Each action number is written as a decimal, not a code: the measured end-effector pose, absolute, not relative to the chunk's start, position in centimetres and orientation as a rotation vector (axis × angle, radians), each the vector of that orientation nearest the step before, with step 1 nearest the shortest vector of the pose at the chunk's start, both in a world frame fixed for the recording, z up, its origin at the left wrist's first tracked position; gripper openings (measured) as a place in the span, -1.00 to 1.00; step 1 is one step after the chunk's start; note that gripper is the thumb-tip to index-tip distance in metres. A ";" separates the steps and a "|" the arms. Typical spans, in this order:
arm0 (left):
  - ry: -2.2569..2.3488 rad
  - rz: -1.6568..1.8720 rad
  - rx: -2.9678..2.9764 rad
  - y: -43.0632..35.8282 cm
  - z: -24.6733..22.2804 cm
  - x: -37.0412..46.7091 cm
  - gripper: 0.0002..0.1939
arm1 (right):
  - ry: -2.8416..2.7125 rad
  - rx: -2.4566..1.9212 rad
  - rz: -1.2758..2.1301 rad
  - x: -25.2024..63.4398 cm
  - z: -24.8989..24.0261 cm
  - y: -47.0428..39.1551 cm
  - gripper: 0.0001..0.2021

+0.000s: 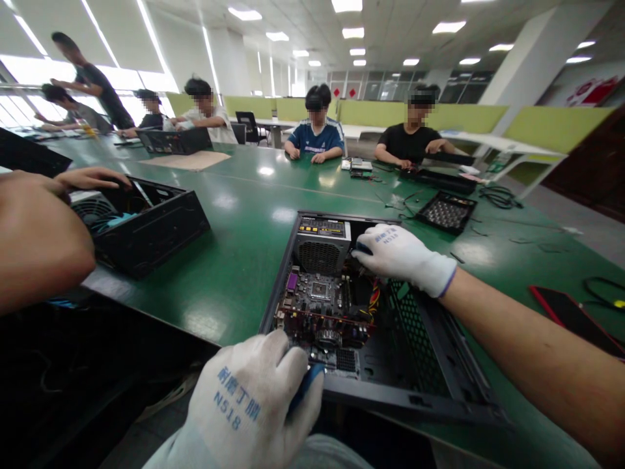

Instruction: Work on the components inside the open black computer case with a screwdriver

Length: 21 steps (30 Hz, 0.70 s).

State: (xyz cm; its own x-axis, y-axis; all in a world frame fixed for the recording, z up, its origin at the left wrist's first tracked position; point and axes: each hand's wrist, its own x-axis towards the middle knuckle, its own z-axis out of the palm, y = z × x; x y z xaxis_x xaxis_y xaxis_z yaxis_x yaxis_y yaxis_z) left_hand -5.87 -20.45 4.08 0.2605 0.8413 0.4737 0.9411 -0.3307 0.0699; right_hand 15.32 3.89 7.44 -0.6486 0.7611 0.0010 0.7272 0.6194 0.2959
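Observation:
An open black computer case [390, 394] lies on its side in front of me at the table's near edge. My left hand [254, 391], in a white glove with blue print, is closed at the case's near left edge, fingers curled over it. Gloved as well, my right hand [400, 254] reaches inside beside the power supply [319, 254]. Its fingers are bent together, and what they hold is hidden. Below the power supply sits the motherboard [307, 286], with an expansion card [336, 322] across it. Red and yellow wires [375, 296] run just under my right hand.
On the green table [234, 195], a co-worker's arm [39, 228] reaches into another case [151, 228] at left. A black perforated panel [446, 212], loose cables [500, 195] and a red-edged black object [571, 319] lie at right. Several people sit across the table.

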 end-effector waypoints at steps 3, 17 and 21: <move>-1.663 -0.634 -2.355 -20.4 4.5 -6.0 -0.80 | 2.986 1.363 0.256 17.6 7.4 2.6 -0.56; -1.606 -0.032 -2.703 -7.3 7.7 -3.4 -0.73 | 3.345 1.391 -0.110 20.2 5.9 0.7 -0.64; -1.668 0.485 -2.746 -2.5 6.2 -2.1 -0.57 | 3.348 1.403 -0.154 20.5 5.7 0.5 -0.65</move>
State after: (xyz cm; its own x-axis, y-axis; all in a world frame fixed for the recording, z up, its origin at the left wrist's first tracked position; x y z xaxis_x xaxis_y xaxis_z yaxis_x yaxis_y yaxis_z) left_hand -2.14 -2.46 6.21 0.4297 0.8492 -0.3069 0.8813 -0.4684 -0.0621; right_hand 20.53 0.54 5.74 -0.6008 0.6898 0.4040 0.6496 0.7158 -0.2560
